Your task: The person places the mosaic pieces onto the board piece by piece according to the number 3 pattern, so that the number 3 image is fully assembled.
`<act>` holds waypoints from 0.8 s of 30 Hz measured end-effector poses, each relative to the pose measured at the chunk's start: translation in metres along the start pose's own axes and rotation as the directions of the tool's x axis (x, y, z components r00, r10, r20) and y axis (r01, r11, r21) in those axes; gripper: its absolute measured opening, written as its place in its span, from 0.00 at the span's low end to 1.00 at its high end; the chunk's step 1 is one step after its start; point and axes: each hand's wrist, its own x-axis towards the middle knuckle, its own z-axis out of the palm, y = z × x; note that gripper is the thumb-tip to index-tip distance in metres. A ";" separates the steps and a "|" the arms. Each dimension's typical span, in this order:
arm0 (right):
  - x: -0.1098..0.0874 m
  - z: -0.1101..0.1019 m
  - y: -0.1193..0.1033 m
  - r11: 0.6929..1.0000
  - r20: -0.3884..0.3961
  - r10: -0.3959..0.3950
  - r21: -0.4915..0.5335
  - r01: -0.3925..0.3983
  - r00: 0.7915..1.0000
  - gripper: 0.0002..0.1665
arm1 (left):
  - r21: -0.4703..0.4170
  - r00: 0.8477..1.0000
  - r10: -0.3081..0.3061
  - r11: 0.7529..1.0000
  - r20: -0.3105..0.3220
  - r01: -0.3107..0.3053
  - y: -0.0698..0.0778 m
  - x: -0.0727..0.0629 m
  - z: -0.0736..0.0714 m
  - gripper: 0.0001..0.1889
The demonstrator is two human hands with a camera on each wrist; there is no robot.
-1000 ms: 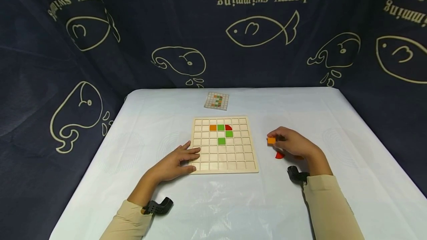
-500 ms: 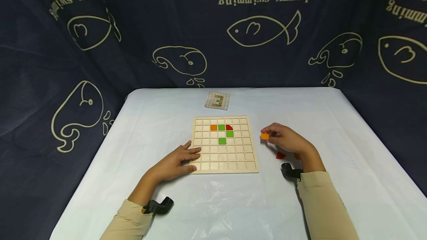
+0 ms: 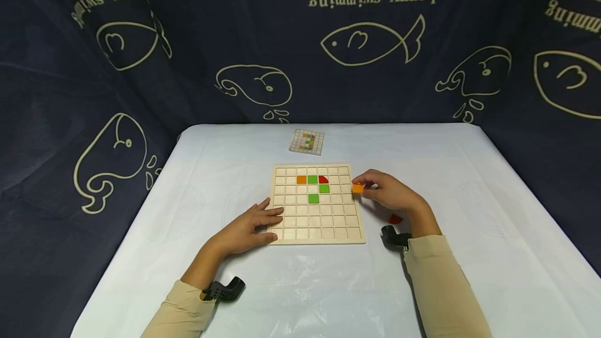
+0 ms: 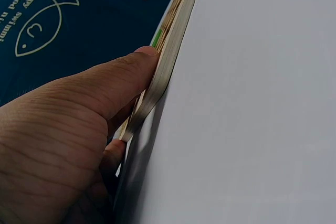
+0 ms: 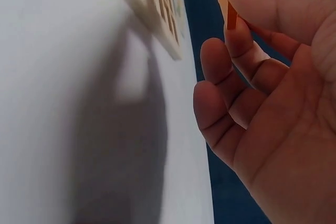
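A wooden grid board (image 3: 316, 222) lies on the white table. Set in its cells are an orange square tile (image 3: 301, 179), several green square tiles (image 3: 313, 198) and a red quarter-round tile (image 3: 323, 179). My left hand (image 3: 248, 229) rests on the board's left edge, fingers spread over the near left cells and thumb at the corner. Between thumb and fingertips, my right hand (image 3: 392, 192) pinches another orange square tile (image 3: 358, 188) at the board's right edge. In the right wrist view that orange tile (image 5: 226, 1) stands on edge, raised above the table.
Behind the board lies a small card (image 3: 307, 142) printed with a coloured grid pattern. A loose red tile (image 3: 395, 219) is on the table below my right hand. A dark blue curtain (image 3: 263, 25) with fish drawings hangs behind the table.
My right hand has carried the orange tile leftward and slightly away from me, from beside the loose red tile to the board's right edge. My left hand has stayed on the board.
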 end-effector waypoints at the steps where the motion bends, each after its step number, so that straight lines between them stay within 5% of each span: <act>1: 0.001 0.001 -0.002 1.000 0.005 -0.001 0.006 0.001 1.000 0.18 | 0.001 1.000 0.000 1.000 0.001 0.000 0.000 0.000 0.000 0.26; 24: 0.030 0.035 -0.022 0.986 0.110 -0.163 0.039 0.160 0.980 0.20 | -0.003 0.999 -0.028 1.000 0.015 0.028 -0.001 0.000 -0.001 0.27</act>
